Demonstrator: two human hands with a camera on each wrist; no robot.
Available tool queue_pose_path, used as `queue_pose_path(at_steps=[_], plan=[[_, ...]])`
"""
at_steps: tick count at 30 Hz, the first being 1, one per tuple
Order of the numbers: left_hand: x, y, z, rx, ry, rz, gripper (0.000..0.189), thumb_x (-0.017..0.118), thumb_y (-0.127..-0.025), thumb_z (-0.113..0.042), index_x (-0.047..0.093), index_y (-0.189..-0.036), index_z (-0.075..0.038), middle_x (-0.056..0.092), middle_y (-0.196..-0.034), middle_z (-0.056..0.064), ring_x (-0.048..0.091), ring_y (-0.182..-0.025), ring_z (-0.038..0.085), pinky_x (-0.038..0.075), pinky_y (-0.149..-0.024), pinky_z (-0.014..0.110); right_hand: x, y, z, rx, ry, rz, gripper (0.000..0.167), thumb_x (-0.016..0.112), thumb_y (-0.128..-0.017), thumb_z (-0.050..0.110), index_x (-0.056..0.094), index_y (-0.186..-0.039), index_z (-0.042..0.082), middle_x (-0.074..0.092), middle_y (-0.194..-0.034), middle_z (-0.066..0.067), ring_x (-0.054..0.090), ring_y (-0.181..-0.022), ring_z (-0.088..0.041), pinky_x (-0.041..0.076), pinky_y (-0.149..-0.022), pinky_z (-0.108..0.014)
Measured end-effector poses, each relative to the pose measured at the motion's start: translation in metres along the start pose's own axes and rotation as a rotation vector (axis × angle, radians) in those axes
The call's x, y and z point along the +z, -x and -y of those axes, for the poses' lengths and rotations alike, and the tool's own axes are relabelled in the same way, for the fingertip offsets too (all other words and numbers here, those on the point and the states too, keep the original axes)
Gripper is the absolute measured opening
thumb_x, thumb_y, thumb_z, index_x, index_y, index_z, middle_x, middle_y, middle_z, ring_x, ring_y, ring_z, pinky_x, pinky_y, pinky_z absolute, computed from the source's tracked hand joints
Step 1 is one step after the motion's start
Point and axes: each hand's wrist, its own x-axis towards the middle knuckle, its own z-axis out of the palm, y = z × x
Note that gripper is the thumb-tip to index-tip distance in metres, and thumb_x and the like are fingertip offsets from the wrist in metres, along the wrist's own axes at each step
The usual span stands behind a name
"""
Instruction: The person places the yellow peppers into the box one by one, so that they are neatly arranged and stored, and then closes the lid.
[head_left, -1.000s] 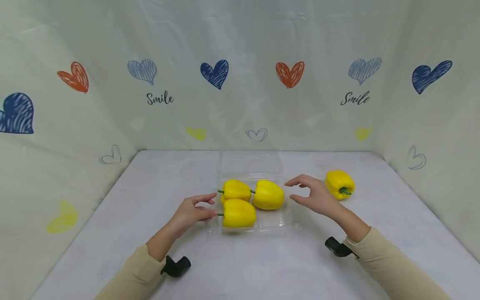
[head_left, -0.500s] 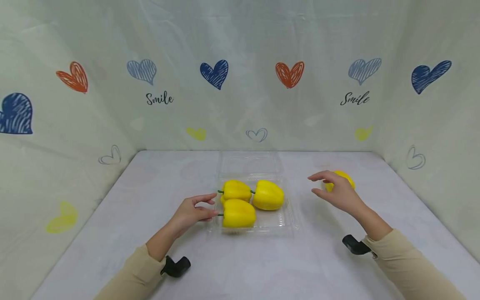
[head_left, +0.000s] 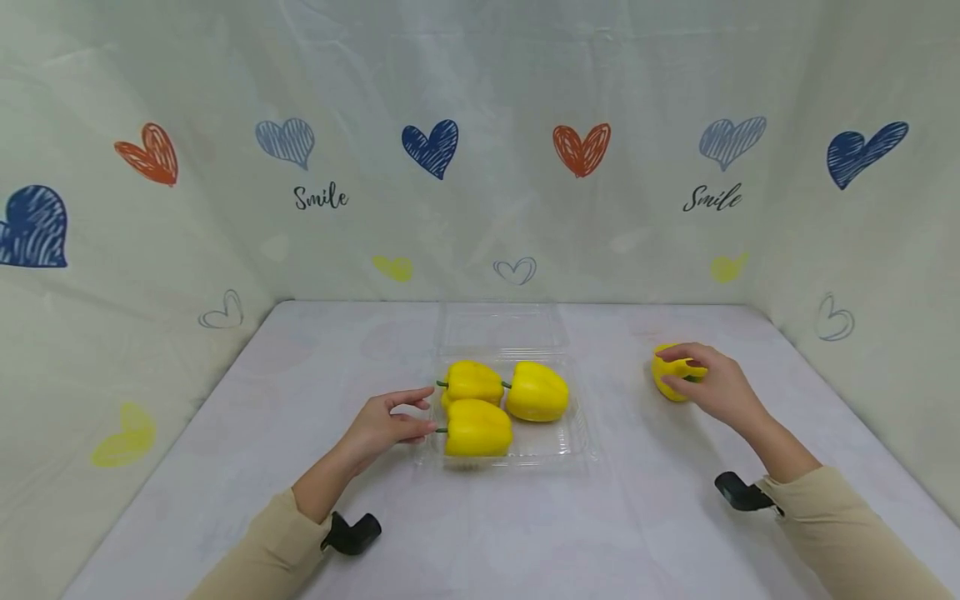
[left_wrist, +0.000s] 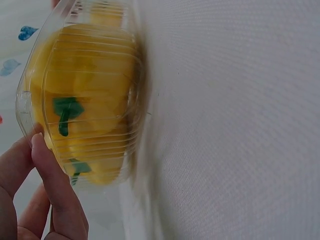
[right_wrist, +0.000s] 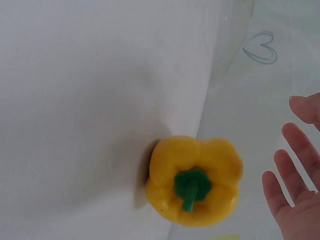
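A clear plastic clamshell box (head_left: 551, 437) stands mid-table with its lid (head_left: 501, 325) lying back. Inside are yellow bell peppers: one in front (head_left: 478, 429), one at the right (head_left: 537, 392) and one at the back (head_left: 474, 380), which seems to lie on another mostly hidden one. My left hand (head_left: 381, 427) pinches the box's left rim between thumb and finger, plain in the left wrist view. Over a lone yellow bell pepper (right_wrist: 195, 180) on the right, my right hand (head_left: 712, 385) hovers with fingers spread; the right wrist view shows them apart from it.
The white tabletop (head_left: 480, 533) meets a pale curtain (head_left: 495, 217) with printed hearts at the back and sides. Black wrist cameras sit on the left sleeve (head_left: 262, 542) and the right sleeve (head_left: 847, 517).
My right hand has moved rightward from beside the box to the lone bell pepper. The left hand keeps its place on the rim, and the peppers have not moved.
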Motion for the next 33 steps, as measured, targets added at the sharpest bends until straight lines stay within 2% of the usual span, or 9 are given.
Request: queue_pose_path(at_steps=[6, 10, 17, 23, 28, 31, 33], plan=[[0.000, -0.001, 0.000, -0.001, -0.011, -0.004, 0.059, 0.075, -0.078, -0.009, 0.053, -0.132, -0.007, 0.053, -0.115, 0.012, 0.065, -0.081, 0.023, 0.055, -0.073, 0.032, -0.007, 0.000, -0.012, -0.011, 0.023, -0.026, 0.027, 0.070, -0.080, -0.002, 0.061, -0.105, -0.005, 0.058, -0.109, -0.025, 0.046, -0.104, -0.041, 0.038, -0.087, -0.060], [0.000, -0.001, 0.001, 0.001, -0.010, -0.001, 0.058, 0.075, -0.078, -0.008, 0.053, -0.132, -0.006, 0.053, -0.115, 0.012, 0.065, -0.081, 0.023, 0.055, -0.072, 0.032, -0.010, -0.001, -0.022, 0.001, 0.050, -0.012, 0.033, 0.070, -0.078, -0.003, 0.059, -0.109, -0.006, 0.054, -0.112, -0.027, 0.044, -0.106, -0.043, 0.038, -0.086, -0.062], [0.000, -0.001, 0.001, 0.007, -0.005, 0.001, 0.059, 0.076, -0.077, -0.009, 0.054, -0.132, -0.007, 0.053, -0.114, 0.013, 0.065, -0.080, 0.023, 0.055, -0.072, 0.033, -0.011, 0.001, -0.032, 0.148, 0.077, 0.147, 0.052, 0.072, -0.079, 0.009, 0.049, -0.123, -0.008, 0.036, -0.123, -0.034, 0.037, -0.109, -0.050, 0.039, -0.086, -0.064], [0.000, -0.001, 0.001, 0.004, 0.002, 0.001, 0.059, 0.076, -0.077, -0.008, 0.054, -0.131, -0.007, 0.053, -0.114, 0.012, 0.065, -0.080, 0.023, 0.055, -0.072, 0.032, -0.014, 0.002, -0.030, 0.248, 0.113, 0.213, 0.063, 0.070, -0.082, 0.021, 0.041, -0.127, -0.012, 0.036, -0.120, -0.040, 0.045, -0.101, -0.052, 0.049, -0.078, -0.056], [0.000, -0.002, 0.003, 0.011, 0.005, 0.007, 0.059, 0.076, -0.077, -0.008, 0.054, -0.131, -0.006, 0.053, -0.113, 0.013, 0.065, -0.079, 0.022, 0.055, -0.072, 0.032, -0.017, 0.002, -0.025, 0.330, 0.173, 0.255, 0.068, 0.068, -0.083, 0.026, 0.038, -0.129, -0.015, 0.049, -0.104, -0.033, 0.050, -0.086, -0.040, 0.051, -0.066, -0.043], [-0.001, -0.002, 0.003, 0.020, 0.007, 0.014, 0.059, 0.075, -0.077, -0.007, 0.053, -0.132, -0.006, 0.053, -0.113, 0.013, 0.065, -0.079, 0.022, 0.055, -0.072, 0.033, -0.019, 0.000, -0.021, 0.344, 0.207, 0.245, 0.062, 0.069, -0.081, 0.020, 0.043, -0.122, -0.017, 0.055, -0.088, -0.023, 0.051, -0.072, -0.029, 0.048, -0.058, -0.034], [-0.001, -0.003, 0.003, 0.021, 0.007, 0.017, 0.059, 0.075, -0.077, -0.008, 0.053, -0.132, -0.006, 0.053, -0.114, 0.013, 0.065, -0.079, 0.022, 0.055, -0.073, 0.033, -0.021, -0.001, -0.020, 0.327, 0.222, 0.227, 0.054, 0.070, -0.078, 0.014, 0.048, -0.116, -0.018, 0.055, -0.084, -0.021, 0.050, -0.072, -0.029, 0.047, -0.059, -0.036]])
